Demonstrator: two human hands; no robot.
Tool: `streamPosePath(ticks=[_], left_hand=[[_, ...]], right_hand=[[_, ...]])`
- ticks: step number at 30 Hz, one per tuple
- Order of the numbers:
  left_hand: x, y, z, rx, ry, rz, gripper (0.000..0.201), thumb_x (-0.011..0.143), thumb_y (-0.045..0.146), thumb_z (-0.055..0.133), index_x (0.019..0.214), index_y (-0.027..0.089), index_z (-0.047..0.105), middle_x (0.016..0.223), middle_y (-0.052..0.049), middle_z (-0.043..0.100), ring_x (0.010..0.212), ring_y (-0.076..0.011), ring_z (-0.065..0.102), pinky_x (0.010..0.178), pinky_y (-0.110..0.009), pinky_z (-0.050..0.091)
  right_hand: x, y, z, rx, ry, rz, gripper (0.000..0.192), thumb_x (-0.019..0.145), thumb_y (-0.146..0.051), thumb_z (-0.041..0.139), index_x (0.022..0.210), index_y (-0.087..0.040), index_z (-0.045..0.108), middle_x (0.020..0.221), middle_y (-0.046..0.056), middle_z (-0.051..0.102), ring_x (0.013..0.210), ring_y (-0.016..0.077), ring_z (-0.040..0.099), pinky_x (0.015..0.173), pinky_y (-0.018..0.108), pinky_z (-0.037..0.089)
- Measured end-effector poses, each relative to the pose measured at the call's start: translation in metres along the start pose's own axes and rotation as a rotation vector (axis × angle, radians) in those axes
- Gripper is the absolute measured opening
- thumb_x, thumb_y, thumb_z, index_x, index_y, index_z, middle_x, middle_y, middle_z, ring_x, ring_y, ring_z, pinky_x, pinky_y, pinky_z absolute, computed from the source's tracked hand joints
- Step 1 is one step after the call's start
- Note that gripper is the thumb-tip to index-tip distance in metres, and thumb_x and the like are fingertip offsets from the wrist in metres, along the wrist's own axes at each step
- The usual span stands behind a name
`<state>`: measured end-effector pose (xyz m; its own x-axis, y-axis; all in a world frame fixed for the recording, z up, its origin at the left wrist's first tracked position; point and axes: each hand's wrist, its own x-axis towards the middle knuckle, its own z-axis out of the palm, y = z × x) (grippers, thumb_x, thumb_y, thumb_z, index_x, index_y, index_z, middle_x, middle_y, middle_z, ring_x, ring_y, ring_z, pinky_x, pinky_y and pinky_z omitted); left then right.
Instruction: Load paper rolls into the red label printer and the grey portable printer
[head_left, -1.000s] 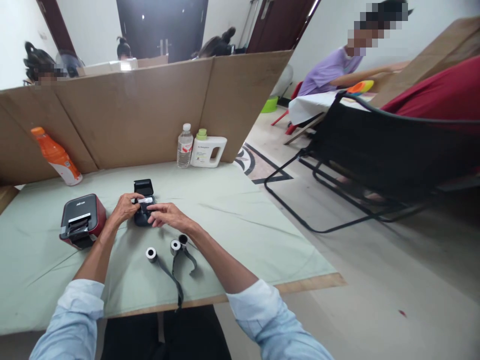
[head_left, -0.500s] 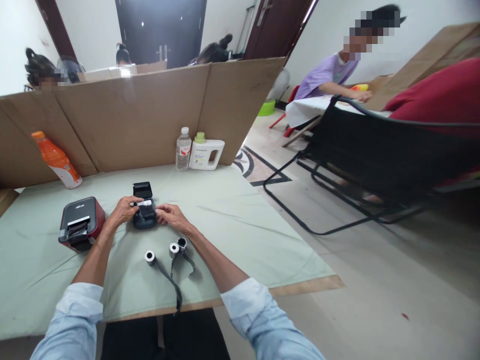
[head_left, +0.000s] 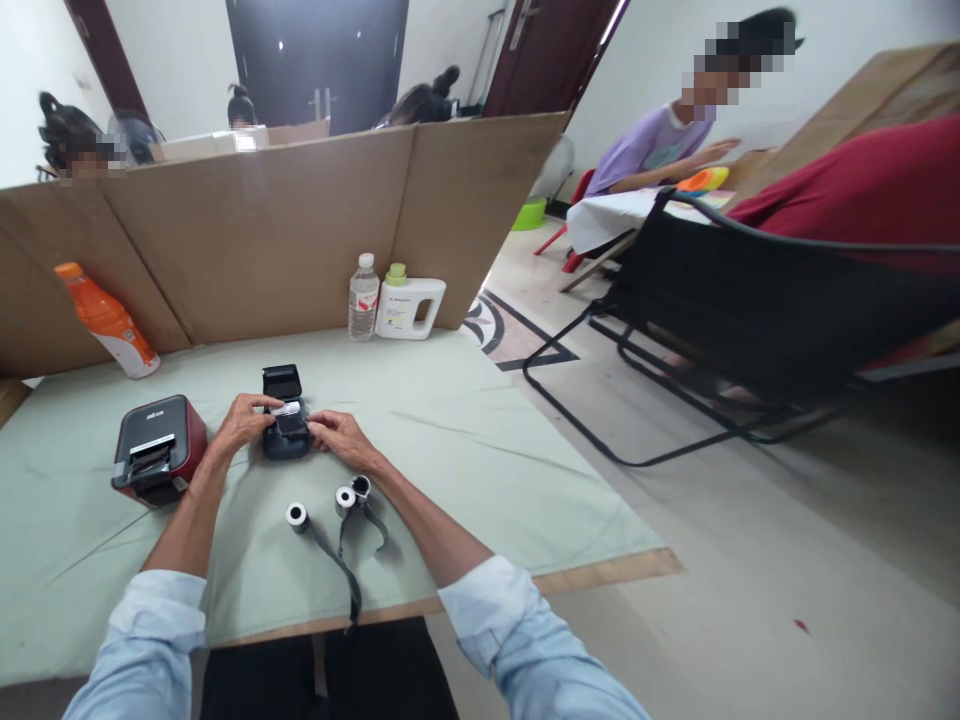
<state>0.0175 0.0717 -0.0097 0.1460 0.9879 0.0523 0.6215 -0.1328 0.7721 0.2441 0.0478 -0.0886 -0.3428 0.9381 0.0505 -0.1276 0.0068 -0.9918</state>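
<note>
The head view shows a small black printer (head_left: 285, 430) lying on the green-covered counter (head_left: 465, 440), its lid swung open toward the cardboard screen (head_left: 262, 230). The left hand (head_left: 238, 425) is curled against the printer's left side, with its fingertips on a white strip of paper (head_left: 285, 409) at the open bay. The right hand (head_left: 339, 438) is pressed to the right side, fingers bent in a narrow pinch at the body's edge; whether the paper itself is gripped cannot be told.

Three small rolls (head_left: 297, 515) with dark loose tails lie just in front of the hands, nearer the counter's front edge. A red printer (head_left: 156, 460) stands to the left, apart from the work. An orange bottle (head_left: 106, 318), a water bottle (head_left: 363, 297) and a white jug (head_left: 409, 305) are set against the screen. Other people are seated beyond it and at the right.

The step in hand is judged to be the seating of paper in the open bay. The next move would call for the strip to be kept straight across the slot while the lid is brought down, with the body steadied against sliding on the cloth.
</note>
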Motion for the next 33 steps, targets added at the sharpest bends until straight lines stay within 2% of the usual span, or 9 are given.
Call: streamPosePath(ticks=[6,13,18,23,25,27,30,33], left_hand=[[0.0,0.0,0.0,0.065,-0.012,0.05,0.042,0.065,0.012,0.061,0.099,0.018,0.084,0.105,-0.005,0.083,0.103,-0.0254,0.075,0.098,-0.033,0.055],[-0.003,-0.001,0.0,0.113,-0.043,0.118,0.038,0.072,0.016,0.063,0.103,0.018,0.083,0.107,-0.006,0.082,0.095,-0.0233,0.075,0.087,-0.03,0.057],[-0.007,0.005,0.0,0.128,0.051,0.166,0.029,0.077,0.017,0.066,0.101,0.018,0.082,0.106,-0.007,0.081,0.1,-0.0238,0.073,0.089,-0.032,0.056],[-0.03,0.03,0.004,0.073,0.162,0.288,0.028,0.084,0.019,0.061,0.106,0.019,0.079,0.112,-0.009,0.077,0.1,-0.0219,0.07,0.08,-0.03,0.056],[-0.042,0.046,0.006,0.045,0.153,0.343,0.026,0.086,0.021,0.063,0.107,0.02,0.078,0.112,-0.009,0.076,0.1,-0.0216,0.07,0.082,-0.03,0.057],[-0.052,0.062,0.006,0.004,0.1,0.374,0.025,0.085,0.025,0.068,0.106,0.02,0.079,0.112,-0.01,0.076,0.101,-0.0222,0.069,0.082,-0.03,0.057],[-0.059,0.075,0.003,-0.126,-0.004,0.342,0.03,0.081,0.034,0.076,0.106,0.019,0.08,0.112,-0.01,0.077,0.096,-0.0224,0.07,0.079,-0.03,0.059],[-0.058,0.072,0.001,-0.244,-0.033,0.182,0.039,0.082,0.047,0.076,0.106,0.016,0.08,0.1,-0.009,0.079,0.082,-0.021,0.072,0.072,-0.031,0.06]], right_hand=[[-0.002,-0.004,0.001,-0.006,0.03,-0.023,0.038,0.078,-0.047,0.077,0.101,-0.017,0.074,0.076,0.0,0.072,0.065,0.0138,0.064,0.061,0.025,0.051],[-0.004,-0.013,0.005,0.036,0.01,-0.013,0.04,0.074,-0.056,0.079,0.078,-0.017,0.07,0.064,-0.001,0.067,0.059,0.0119,0.06,0.062,0.025,0.05],[-0.001,-0.017,0.006,0.066,0.02,-0.003,0.043,0.069,-0.057,0.082,0.08,-0.017,0.071,0.063,-0.001,0.066,0.06,0.0125,0.06,0.061,0.025,0.049],[-0.002,-0.036,0.002,0.131,0.09,-0.043,0.054,0.071,-0.06,0.082,0.102,-0.016,0.076,0.087,0.004,0.074,0.075,0.016,0.066,0.064,0.026,0.052],[-0.004,-0.044,0.002,0.171,0.055,-0.053,0.056,0.073,-0.061,0.081,0.106,-0.016,0.077,0.092,0.004,0.075,0.08,0.0165,0.067,0.069,0.027,0.053],[-0.007,-0.05,0.003,0.235,0.014,-0.053,0.055,0.071,-0.062,0.083,0.101,-0.016,0.077,0.088,0.003,0.075,0.078,0.0153,0.066,0.072,0.026,0.053],[-0.012,-0.054,0.005,0.339,-0.022,-0.022,0.055,0.065,-0.063,0.088,0.092,-0.016,0.075,0.083,0.002,0.075,0.073,0.0147,0.065,0.072,0.026,0.053],[-0.015,-0.054,0.007,0.339,-0.004,-0.041,0.056,0.063,-0.063,0.089,0.092,-0.018,0.075,0.086,0.003,0.076,0.077,0.0166,0.068,0.076,0.028,0.055]])
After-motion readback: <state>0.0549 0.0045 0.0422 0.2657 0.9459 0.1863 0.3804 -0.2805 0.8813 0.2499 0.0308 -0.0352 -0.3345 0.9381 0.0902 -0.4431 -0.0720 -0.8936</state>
